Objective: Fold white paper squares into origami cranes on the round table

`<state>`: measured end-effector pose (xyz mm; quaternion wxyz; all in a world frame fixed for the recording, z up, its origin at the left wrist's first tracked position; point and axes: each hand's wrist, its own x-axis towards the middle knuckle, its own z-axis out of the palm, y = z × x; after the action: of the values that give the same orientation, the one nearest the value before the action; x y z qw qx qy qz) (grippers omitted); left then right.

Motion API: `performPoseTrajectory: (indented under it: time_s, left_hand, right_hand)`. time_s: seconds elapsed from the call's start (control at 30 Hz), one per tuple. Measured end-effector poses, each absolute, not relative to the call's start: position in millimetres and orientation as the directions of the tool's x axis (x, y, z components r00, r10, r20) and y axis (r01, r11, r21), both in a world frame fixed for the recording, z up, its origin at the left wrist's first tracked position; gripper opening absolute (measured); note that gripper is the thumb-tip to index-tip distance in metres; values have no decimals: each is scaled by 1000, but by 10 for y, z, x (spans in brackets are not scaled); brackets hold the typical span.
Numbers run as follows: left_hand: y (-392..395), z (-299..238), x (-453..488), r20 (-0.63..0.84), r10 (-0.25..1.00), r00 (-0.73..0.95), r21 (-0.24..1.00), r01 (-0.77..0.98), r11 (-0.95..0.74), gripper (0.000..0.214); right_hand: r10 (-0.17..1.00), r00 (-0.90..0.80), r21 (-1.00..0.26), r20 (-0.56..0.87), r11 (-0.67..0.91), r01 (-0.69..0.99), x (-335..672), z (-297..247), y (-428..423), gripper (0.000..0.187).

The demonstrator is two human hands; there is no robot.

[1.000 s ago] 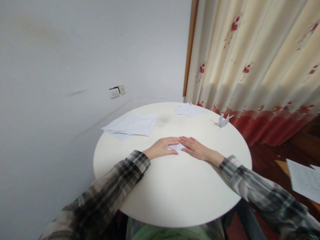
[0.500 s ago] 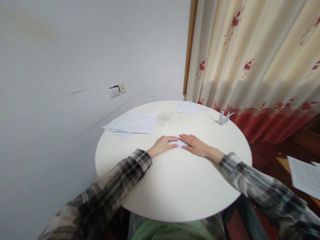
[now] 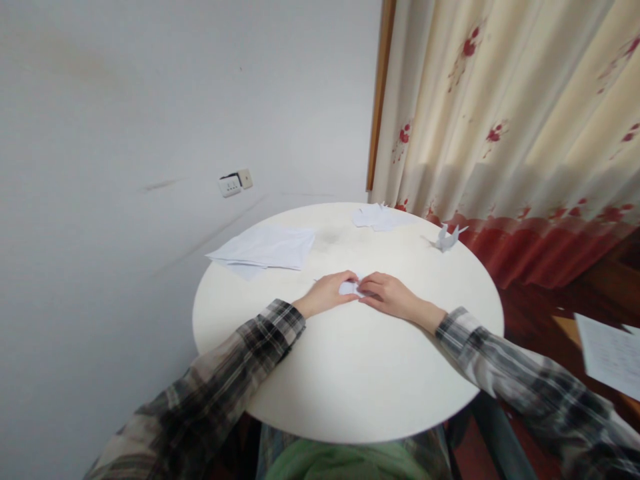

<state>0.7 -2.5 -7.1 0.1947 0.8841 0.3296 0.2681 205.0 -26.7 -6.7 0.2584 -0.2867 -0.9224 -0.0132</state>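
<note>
Holding the small folded white paper (image 3: 347,288) between thumb and fingers, the left hand (image 3: 349,287) curves around its left side, with the thumb along the near edge and the fingers arched over the far edge. A patch of the paper shows in the gap between them. The right hand (image 3: 361,292) closes on the paper's right end, its fingers bent and bunched, its thumb close below them; the exact fold under its fingertips is too small to tell. The two hands nearly meet, and the paper lies between them near the middle of the round white counter (image 3: 360,373). Beyond the left hand lies a stack of white paper sheets (image 3: 265,247); beyond the right hand, near the rim, stands a folded paper crane (image 3: 447,240).
</note>
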Motion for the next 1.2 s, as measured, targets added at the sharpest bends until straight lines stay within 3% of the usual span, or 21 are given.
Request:
performPoseTrajectory:
  time_s: [0.13,0.27,0.37,0.6,0.9,1.2]
  left_hand:
    - [26,-74,-71,269,630,729,573,405,-713,34]
    - [35,-74,-134,224,578,785,503,414,-758,42]
    - [26,-95,-135,236,605,761,485,447,-752,38]
    - [33,-137,-117,246,631,736,587,404,-701,37]
    - [21,-160,-47,272,764,586,753,364,-548,18]
    - [53,-147,-42,388,770,506,700,382,-604,18]
  right_hand:
    - [522,-704,-96,481,830,549,2048,-96,-267,22]
    - [518,-708,-60,480,825,562,2052,-123,-245,21]
    - [516,-711,-42,478,821,569,2050,-116,-240,21]
    - [540,-698,-25,471,799,601,2026,-93,-257,23]
    - [612,-623,-178,488,768,615,1998,-39,-313,16]
    - [786,-502,-432,361,618,657,1970,-131,-162,18]
